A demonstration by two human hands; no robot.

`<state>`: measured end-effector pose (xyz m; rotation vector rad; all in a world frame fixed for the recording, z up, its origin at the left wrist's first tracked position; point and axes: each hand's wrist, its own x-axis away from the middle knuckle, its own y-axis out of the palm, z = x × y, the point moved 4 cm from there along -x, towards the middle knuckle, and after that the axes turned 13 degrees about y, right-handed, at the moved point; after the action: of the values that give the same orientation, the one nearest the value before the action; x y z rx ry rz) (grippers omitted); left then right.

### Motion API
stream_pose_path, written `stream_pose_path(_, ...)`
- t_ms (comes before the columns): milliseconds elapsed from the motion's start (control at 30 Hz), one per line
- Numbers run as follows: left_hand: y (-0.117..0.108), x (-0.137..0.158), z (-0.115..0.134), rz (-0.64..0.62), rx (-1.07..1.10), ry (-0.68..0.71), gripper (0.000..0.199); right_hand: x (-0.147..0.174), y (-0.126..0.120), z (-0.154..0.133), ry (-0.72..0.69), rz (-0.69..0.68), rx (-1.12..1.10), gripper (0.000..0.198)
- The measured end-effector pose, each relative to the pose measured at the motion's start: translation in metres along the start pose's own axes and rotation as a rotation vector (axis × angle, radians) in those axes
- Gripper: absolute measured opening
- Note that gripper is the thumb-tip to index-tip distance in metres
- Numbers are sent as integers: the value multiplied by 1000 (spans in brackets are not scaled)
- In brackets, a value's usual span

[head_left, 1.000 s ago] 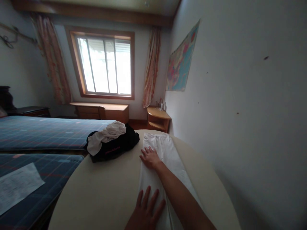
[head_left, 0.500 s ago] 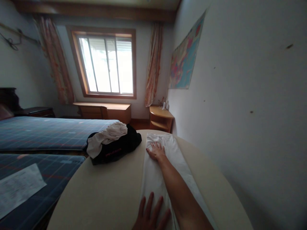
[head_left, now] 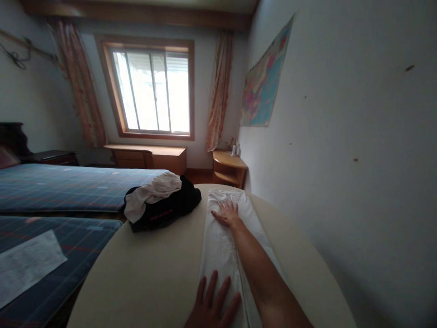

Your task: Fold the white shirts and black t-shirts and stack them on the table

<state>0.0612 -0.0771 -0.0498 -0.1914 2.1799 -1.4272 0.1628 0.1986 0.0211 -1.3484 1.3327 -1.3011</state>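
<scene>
A white garment [head_left: 220, 246], folded into a long strip, lies lengthwise on the round cream table [head_left: 143, 273]. Whether it is a pair of trousers I cannot tell for sure. My right hand [head_left: 227, 214] rests palm down on its far part, fingers spread, the forearm crossing over the cloth. At the near end, my left hand [head_left: 215, 303] also lies flat on the garment with fingers apart. Neither hand grips anything. To the left on the table sits a heap of black cloth [head_left: 170, 214] with pinkish lettering, topped by crumpled whitish cloth [head_left: 153, 189].
Two plaid mattresses [head_left: 85, 182] stand left of the table, and a sheet of paper [head_left: 30, 266] lies on the nearer one. A white wall [head_left: 341, 114] with a map [head_left: 266, 77] runs along the right. Beyond are a low desk [head_left: 167, 157] and a corner shelf [head_left: 228, 159].
My right hand has slid slightly to the right over the garment. My left hand has shifted slightly left, still flat. The black and white heap stays where it was.
</scene>
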Motion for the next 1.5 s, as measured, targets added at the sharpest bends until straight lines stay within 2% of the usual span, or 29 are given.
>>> stream_pose_path(133,-2,3,-1,52,-51,20,55,-12,4,-1,49,32,-18,80)
stream_pose_path(267,-9,4,-2,117,-154,51,52,-22,6,-5,134,118,-32,70)
stream_pose_path(333,-12,3,-1,148,-206,54,51,-25,7,-10,92,145,-25,65)
stream_pose_path(433,-13,3,-1,173,-236,49,51,-29,8,-14,3,114,-19,61)
stream_pose_path(667,-8,4,-2,105,-177,42,52,-28,-3,10,95,101,-7,64)
stream_pose_path(767,-7,2,-2,41,-107,24,54,-12,-11,17,66,93,-12,62)
stream_pose_path(900,-2,-1,-1,-39,59,-14,55,30,-15,27,21,85,-35,63)
stream_pose_path(1000,-3,-2,-2,-78,149,-51,57,65,-3,39,57,35,-54,64)
stream_pose_path(1100,-16,-5,-5,-138,290,-64,68,86,15,49,67,-31,-44,62)
stream_pose_path(1167,-29,-9,-10,-195,404,-87,76,89,21,53,58,-9,-32,59)
stream_pose_path(1267,-49,-16,-19,-255,522,-162,78,80,21,54,61,-3,-48,59)
stream_pose_path(1367,-63,-20,-30,-214,550,-259,74,63,14,48,78,-32,-62,59)
stream_pose_path(1500,-68,-18,-39,-164,561,-344,60,46,3,40,91,19,-72,59)
